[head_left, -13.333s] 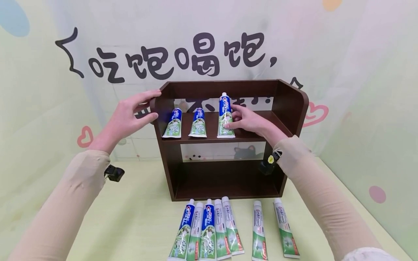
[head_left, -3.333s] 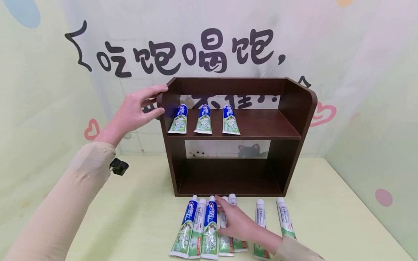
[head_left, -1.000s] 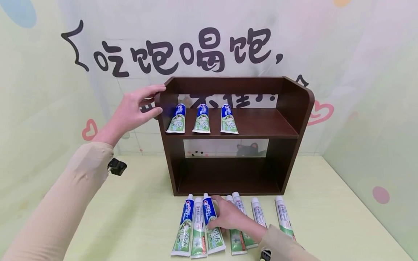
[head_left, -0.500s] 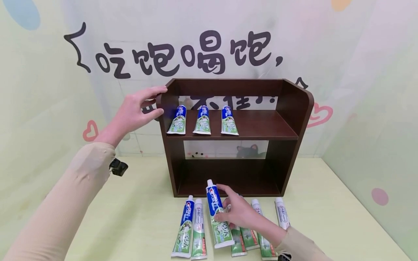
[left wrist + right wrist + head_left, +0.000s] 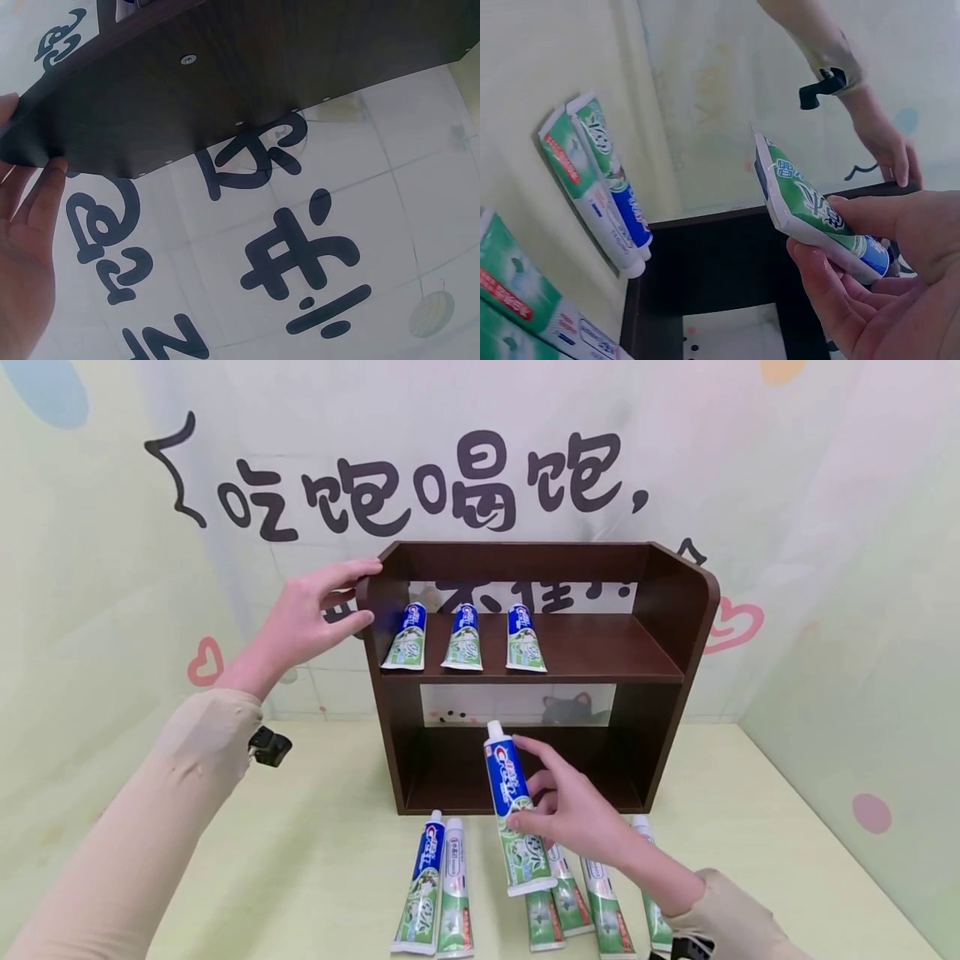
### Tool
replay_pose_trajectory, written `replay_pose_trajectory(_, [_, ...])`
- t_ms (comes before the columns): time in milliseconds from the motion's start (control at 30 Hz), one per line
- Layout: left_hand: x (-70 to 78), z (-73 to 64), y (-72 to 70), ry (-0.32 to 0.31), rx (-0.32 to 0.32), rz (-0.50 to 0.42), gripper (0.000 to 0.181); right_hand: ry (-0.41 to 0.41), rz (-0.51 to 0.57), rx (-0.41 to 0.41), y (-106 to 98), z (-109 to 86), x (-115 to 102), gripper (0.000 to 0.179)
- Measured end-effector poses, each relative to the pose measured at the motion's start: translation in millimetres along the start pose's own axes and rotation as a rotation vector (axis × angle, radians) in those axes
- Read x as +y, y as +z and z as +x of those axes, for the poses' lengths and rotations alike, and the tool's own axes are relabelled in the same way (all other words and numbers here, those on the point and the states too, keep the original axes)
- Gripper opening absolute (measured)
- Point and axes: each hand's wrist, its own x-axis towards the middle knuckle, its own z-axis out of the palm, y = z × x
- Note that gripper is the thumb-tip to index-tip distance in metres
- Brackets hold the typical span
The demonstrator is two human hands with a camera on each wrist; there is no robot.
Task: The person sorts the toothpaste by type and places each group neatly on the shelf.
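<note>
In the head view, my right hand (image 5: 581,814) holds a blue and green Crest toothpaste tube (image 5: 506,783) between thumb and fingers, cap upward, in front of the lower compartment of a dark brown shelf (image 5: 600,647). The right wrist view shows the thumb on the printed face of this tube (image 5: 799,187) and fingers beneath it. My left hand (image 5: 300,622) grips the top front corner of the shelf's left side panel; the left wrist view shows fingers around the panel's edge (image 5: 97,135). Three Crest tubes, the middle one (image 5: 463,639) among them, lie spaced along the upper board's left and middle.
On the table (image 5: 300,827) before the shelf lie another Crest tube (image 5: 422,889) and a white and green tube (image 5: 455,893) side by side. Several more white and green tubes, one (image 5: 609,910) among them, lie to the right, partly behind my right forearm. A printed wall stands behind.
My right hand has picked the Crest tube off the table and raised it toward the shelf. Earlier, it set the third tube on the upper board. My left hand has stayed on the panel.
</note>
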Motion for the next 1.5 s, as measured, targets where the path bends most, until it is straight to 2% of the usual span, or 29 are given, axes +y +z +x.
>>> replay_pose_trajectory(367, [-0.8,-2.8,-0.9,-0.004,0.008,-0.003,0.056,-0.062,-0.052,0.086,-36.9,0.5,-26.8,0.085])
replay_pose_trajectory(700, [-0.8,1.5,-0.3,0.001,-0.005,0.013,0.055,-0.147,-0.073,0.17,-68.1,13.8,-41.8,0.083])
replay_pose_trajectory(1300, [-0.5,-0.9,-0.3,0.007,0.002,-0.003,0.054,-0.149,-0.151,0.362,-119.7,41.5,-60.3,0.078])
replay_pose_trajectory(1500, [-0.8,-1.8,-0.9,-0.004,-0.003,-0.001,0.054,-0.162,-0.133,0.414,-128.8,53.9,-64.7,0.075])
